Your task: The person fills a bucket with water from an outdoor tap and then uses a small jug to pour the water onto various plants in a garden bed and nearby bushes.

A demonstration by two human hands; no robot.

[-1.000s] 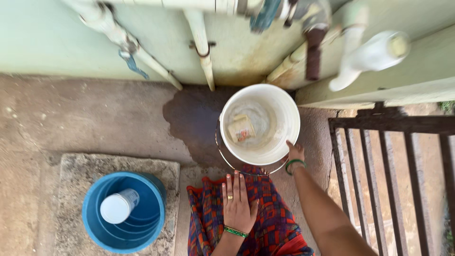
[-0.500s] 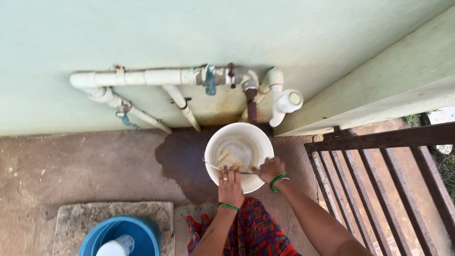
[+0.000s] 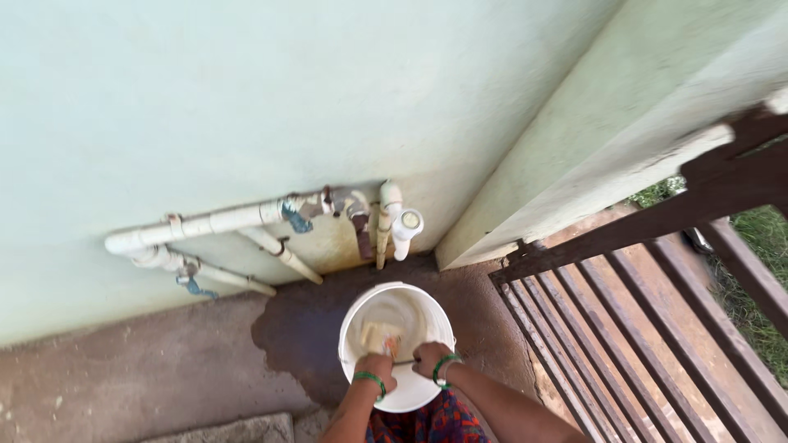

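Under the wall pipes point(image 3: 246, 217) we've got left hand point(image 3: 375, 367) and right hand point(image 3: 428, 358) both curled tight round the white bucket point(image 3: 396, 316)'s wire handle; best lift evenly so it stays level.

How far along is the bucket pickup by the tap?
Done: both hands have a grip on the wire handle, left hand and right hand, over the white bucket. In hand: the bucket, with a small tan item inside. Left: whether it has cleared the wet patch below the pipes cannot be told.
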